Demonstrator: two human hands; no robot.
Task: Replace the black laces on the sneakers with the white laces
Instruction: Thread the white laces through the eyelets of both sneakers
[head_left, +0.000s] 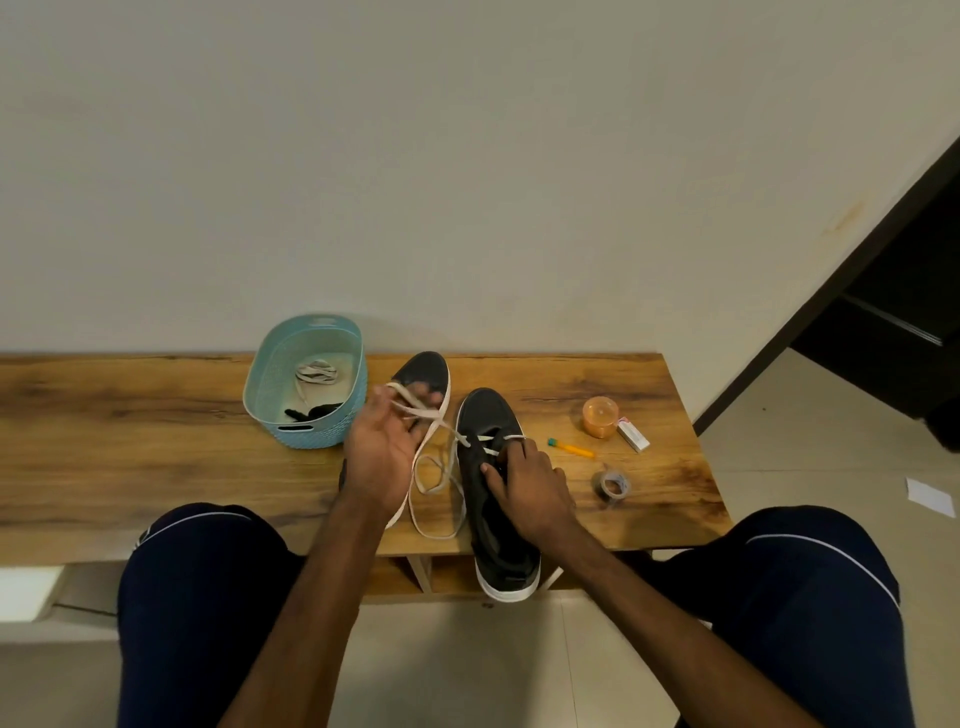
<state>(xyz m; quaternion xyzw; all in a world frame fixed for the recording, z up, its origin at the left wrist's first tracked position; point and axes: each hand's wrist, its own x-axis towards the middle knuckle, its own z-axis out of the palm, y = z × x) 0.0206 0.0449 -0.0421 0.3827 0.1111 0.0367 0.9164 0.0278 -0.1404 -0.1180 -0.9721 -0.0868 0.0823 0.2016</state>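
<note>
Two dark sneakers with white soles lie on the wooden table. The right sneaker (493, 499) overhangs the front edge, and a white lace (434, 457) runs through its front eyelets and loops loosely on the table to its left. My left hand (382, 447) holds one end of this lace raised over the left sneaker (423, 371), most of which it covers. My right hand (524, 483) rests on the right sneaker and pinches the lace at an eyelet. A second white lace (316, 372) and a black lace (311, 412) lie in the blue basket (260, 395).
On the table (130, 441) right of the sneakers lie an orange round container (600, 415), a small white box (632, 434), an orange pen (570, 448) and a tape roll (612, 486). My knees are near the table's front edge. A wall stands behind.
</note>
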